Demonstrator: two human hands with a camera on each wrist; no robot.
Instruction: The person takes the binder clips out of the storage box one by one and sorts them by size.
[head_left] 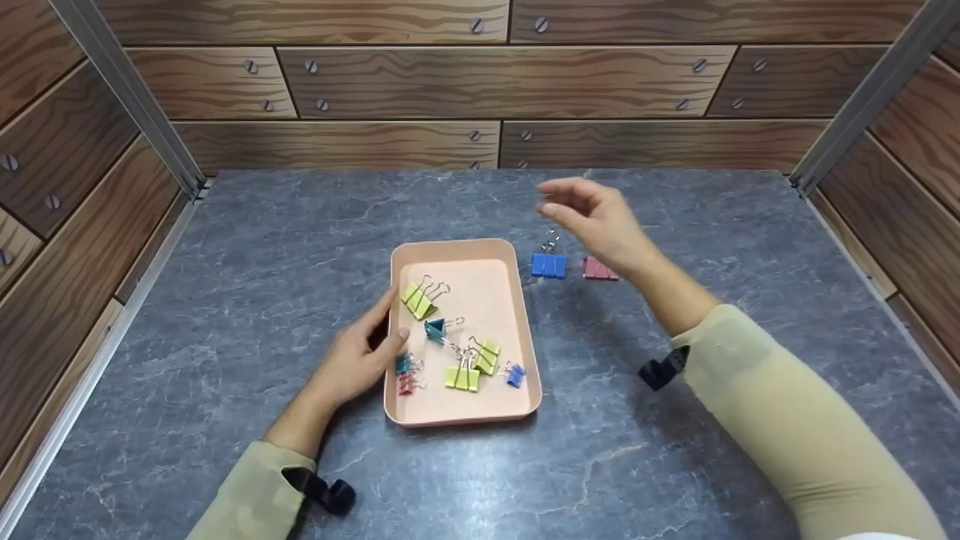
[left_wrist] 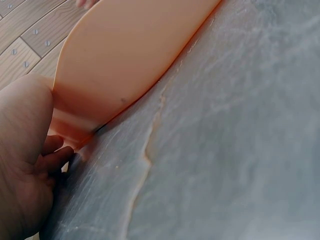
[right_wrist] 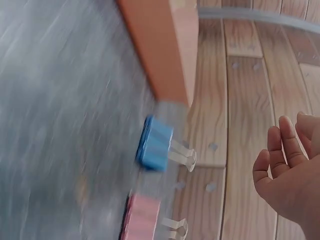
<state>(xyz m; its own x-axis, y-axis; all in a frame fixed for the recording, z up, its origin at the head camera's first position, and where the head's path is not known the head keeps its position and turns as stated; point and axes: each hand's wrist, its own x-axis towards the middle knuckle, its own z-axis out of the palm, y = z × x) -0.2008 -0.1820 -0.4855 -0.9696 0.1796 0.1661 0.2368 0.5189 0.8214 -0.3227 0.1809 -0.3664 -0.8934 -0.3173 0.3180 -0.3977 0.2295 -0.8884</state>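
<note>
A shallow peach tray [head_left: 527, 337] lies on the table, its left side held by my left hand [head_left: 356, 364], thumb over the rim and fingers along the outer wall. Inside are several binder clips: yellow-green ones [head_left: 462, 379], a larger teal one [head_left: 435, 329], small teal and red ones by the left wall, and a small blue one [head_left: 515, 376]. My right hand [head_left: 600, 221] hovers beyond the tray's right side, fingers loosely bent around nothing visible. Below it a large blue binder clip [head_left: 549, 266] and a pink one [head_left: 598, 268], partly hidden by the wrist, lie on the table.
A dark grey marbled tabletop [head_left: 247, 300] spreads around the tray. Wood-patterned panels [head_left: 390, 82] stand at the back and both sides, with metal rails [head_left: 135, 97] at the corners. Black straps with camera mounts [head_left: 322, 491] sit on both sleeves.
</note>
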